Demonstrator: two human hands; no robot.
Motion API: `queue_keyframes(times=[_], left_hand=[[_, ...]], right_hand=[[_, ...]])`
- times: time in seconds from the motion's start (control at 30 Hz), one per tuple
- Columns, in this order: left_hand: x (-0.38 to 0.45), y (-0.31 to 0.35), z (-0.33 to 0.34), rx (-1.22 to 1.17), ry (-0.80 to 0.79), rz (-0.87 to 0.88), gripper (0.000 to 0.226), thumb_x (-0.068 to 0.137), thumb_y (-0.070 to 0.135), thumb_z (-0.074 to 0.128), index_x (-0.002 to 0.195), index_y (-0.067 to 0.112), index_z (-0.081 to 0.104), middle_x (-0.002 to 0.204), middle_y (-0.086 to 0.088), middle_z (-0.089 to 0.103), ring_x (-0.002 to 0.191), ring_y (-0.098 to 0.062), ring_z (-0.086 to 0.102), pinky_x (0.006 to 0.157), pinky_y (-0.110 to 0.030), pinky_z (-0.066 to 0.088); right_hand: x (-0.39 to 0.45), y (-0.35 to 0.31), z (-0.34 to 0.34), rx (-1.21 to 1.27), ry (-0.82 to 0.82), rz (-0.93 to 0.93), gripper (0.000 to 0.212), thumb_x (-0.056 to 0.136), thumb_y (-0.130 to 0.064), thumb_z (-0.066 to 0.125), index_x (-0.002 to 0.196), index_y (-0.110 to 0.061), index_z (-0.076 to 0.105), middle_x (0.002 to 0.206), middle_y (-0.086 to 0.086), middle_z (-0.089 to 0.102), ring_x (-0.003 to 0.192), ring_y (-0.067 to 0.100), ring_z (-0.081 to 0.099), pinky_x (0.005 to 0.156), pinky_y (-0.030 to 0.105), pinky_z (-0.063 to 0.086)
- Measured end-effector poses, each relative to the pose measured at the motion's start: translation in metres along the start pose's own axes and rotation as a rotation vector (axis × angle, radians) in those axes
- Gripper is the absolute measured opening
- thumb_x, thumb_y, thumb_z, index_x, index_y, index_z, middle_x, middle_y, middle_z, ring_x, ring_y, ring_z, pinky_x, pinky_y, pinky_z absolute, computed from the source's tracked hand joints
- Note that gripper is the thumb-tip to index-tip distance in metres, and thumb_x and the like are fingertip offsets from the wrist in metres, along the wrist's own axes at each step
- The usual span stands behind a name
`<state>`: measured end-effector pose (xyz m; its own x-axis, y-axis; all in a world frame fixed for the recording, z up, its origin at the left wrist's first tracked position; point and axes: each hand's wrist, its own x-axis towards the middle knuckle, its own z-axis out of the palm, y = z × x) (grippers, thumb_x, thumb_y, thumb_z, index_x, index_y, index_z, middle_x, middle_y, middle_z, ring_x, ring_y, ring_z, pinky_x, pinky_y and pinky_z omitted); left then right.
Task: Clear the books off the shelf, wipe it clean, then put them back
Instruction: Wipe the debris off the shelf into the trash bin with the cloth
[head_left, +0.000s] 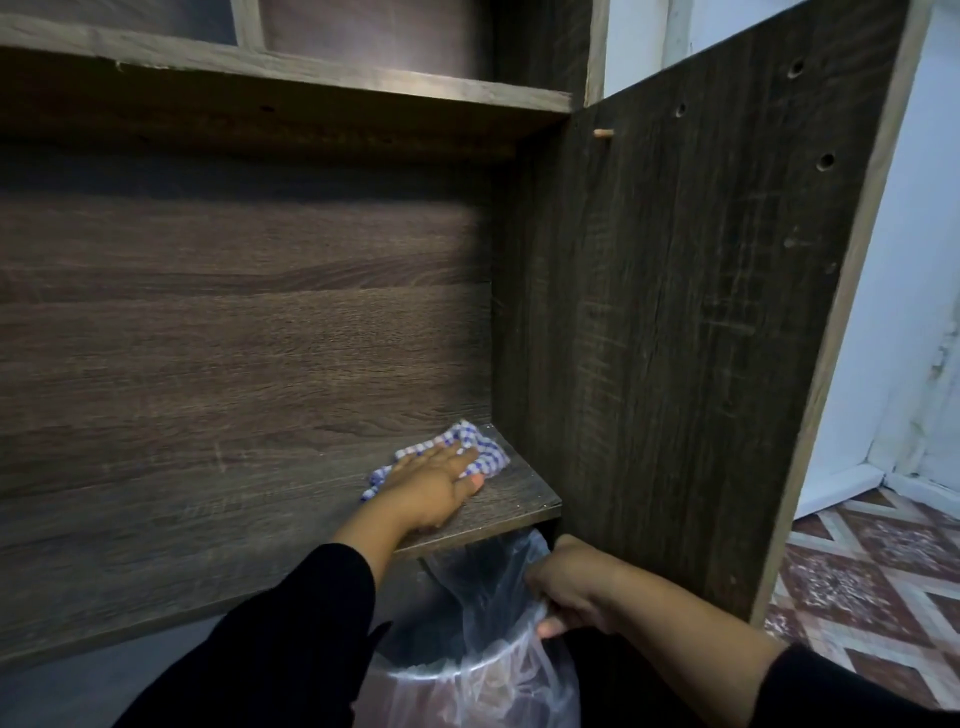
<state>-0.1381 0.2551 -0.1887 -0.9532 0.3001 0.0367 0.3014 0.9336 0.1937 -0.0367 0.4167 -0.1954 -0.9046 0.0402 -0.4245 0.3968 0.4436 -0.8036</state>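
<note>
Bookcase (675, 312): dark wood-grain unit fills the view, its right side panel standing against a pale wall.
Shelf (498, 499): bare board low in the unit, running into the right corner; no books in view.
Floor (857, 587): patterned red and white tiles to the right of the unit.
Bag (493, 670): clear plastic liner over a bin rim, directly below the shelf's front edge.
Left arm: black sleeve, forearm stretched forward over the shelf.
Left hand (441, 480): palm down, fingers straight and together, pressing flat on the cloth.
Right hand (566, 592): fingers curled, gripping the bag's top edge just under the shelf.
Cloth (467, 449): blue-and-white check, crumpled on the shelf near the back corner, partly under the left hand.
</note>
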Motion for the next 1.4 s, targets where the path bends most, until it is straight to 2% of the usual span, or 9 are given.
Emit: queue_keyframes(times=[0.2, 0.37, 0.53, 0.67, 0.73, 0.8, 0.87, 1.0, 1.4], left_hand=[[-0.024, 0.003, 0.008, -0.352, 0.018, 0.219, 0.039, 0.098, 0.024, 0.048, 0.137, 0.027, 0.05, 0.149, 0.007, 0.04, 0.139, -0.009, 0.034, 0.118, -0.024, 0.02], [-0.056, 0.001, 0.006, -0.423, 0.011, 0.317, 0.035, 0.098, 0.013, 0.049, 0.13, 0.022, 0.057, 0.136, 0.008, 0.052, 0.125, -0.006, 0.046, 0.103, -0.012, 0.032], [-0.061, 0.0, -0.014, -0.939, 0.232, 0.104, 0.034, 0.098, 0.011, 0.046, 0.125, 0.026, 0.06, 0.118, -0.01, 0.065, 0.103, -0.019, 0.057, 0.075, -0.008, 0.044], [-0.056, -0.036, -0.029, -0.728, 0.488, -0.315, 0.033, 0.1, 0.013, 0.041, 0.128, 0.023, 0.057, 0.074, -0.013, 0.066, 0.048, -0.019, 0.055, 0.038, -0.018, 0.041], [-0.061, -0.069, -0.031, -0.431, 0.416, -0.473, 0.03, 0.1, 0.02, 0.04, 0.124, 0.022, 0.058, 0.093, -0.015, 0.07, 0.059, -0.023, 0.062, 0.049, -0.024, 0.049], [-0.065, -0.1, -0.026, -0.173, 0.311, -0.472, 0.037, 0.1, 0.038, 0.032, 0.128, 0.028, 0.055, 0.128, -0.008, 0.061, 0.106, -0.02, 0.063, 0.086, -0.026, 0.05], [-0.067, -0.114, -0.023, -0.017, 0.257, -0.346, 0.047, 0.1, 0.047, 0.022, 0.141, 0.036, 0.042, 0.156, 0.007, 0.028, 0.144, -0.01, 0.024, 0.116, -0.026, 0.019], [-0.049, -0.099, -0.02, -0.063, 0.224, -0.146, 0.045, 0.101, 0.045, 0.025, 0.145, 0.039, 0.034, 0.158, 0.016, 0.009, 0.147, -0.004, 0.001, 0.117, -0.021, -0.002], [0.047, -0.032, -0.006, -0.15, 0.029, 0.014, 0.055, 0.093, 0.06, 0.022, 0.145, 0.044, 0.028, 0.159, 0.014, 0.004, 0.148, -0.012, 0.005, 0.121, -0.043, 0.006]], right_hand=[[-0.006, 0.0, -0.003, -0.005, -0.012, -0.006, 0.019, 0.087, 0.002, 0.053, 0.074, -0.011, 0.048, 0.072, 0.006, 0.06, 0.056, 0.016, 0.061, 0.04, 0.019, 0.049], [-0.01, 0.0, -0.004, -0.003, -0.002, -0.01, 0.01, 0.086, 0.0, 0.054, 0.082, -0.008, 0.05, 0.073, 0.006, 0.059, 0.055, 0.013, 0.059, 0.036, 0.018, 0.046], [-0.013, -0.004, -0.002, 0.052, -0.019, -0.031, 0.011, 0.086, 0.003, 0.053, 0.081, -0.007, 0.052, 0.07, 0.006, 0.061, 0.054, 0.012, 0.06, 0.039, 0.019, 0.049], [-0.015, -0.008, -0.003, 0.057, -0.02, -0.031, 0.014, 0.088, 0.002, 0.051, 0.078, -0.008, 0.053, 0.071, 0.006, 0.063, 0.058, 0.013, 0.062, 0.045, 0.021, 0.051], [-0.013, -0.009, -0.003, 0.056, -0.022, -0.027, 0.011, 0.088, 0.001, 0.051, 0.082, -0.007, 0.056, 0.075, 0.007, 0.065, 0.061, 0.014, 0.064, 0.048, 0.022, 0.053], [-0.011, -0.008, -0.002, 0.058, -0.019, -0.029, 0.012, 0.089, 0.001, 0.049, 0.082, -0.009, 0.054, 0.076, 0.007, 0.064, 0.063, 0.014, 0.063, 0.05, 0.022, 0.052], [-0.008, -0.007, -0.002, 0.071, -0.023, -0.023, 0.015, 0.089, 0.0, 0.047, 0.081, -0.011, 0.052, 0.076, 0.006, 0.064, 0.064, 0.014, 0.062, 0.051, 0.022, 0.052], [-0.006, -0.008, -0.004, 0.073, -0.023, -0.015, 0.012, 0.09, -0.002, 0.047, 0.086, -0.01, 0.055, 0.078, 0.006, 0.065, 0.064, 0.013, 0.063, 0.049, 0.022, 0.052], [-0.001, 0.0, -0.001, 0.11, 0.006, 0.024, 0.017, 0.093, -0.008, 0.048, 0.077, -0.014, 0.047, 0.073, 0.003, 0.06, 0.056, 0.012, 0.059, 0.039, 0.02, 0.048]])
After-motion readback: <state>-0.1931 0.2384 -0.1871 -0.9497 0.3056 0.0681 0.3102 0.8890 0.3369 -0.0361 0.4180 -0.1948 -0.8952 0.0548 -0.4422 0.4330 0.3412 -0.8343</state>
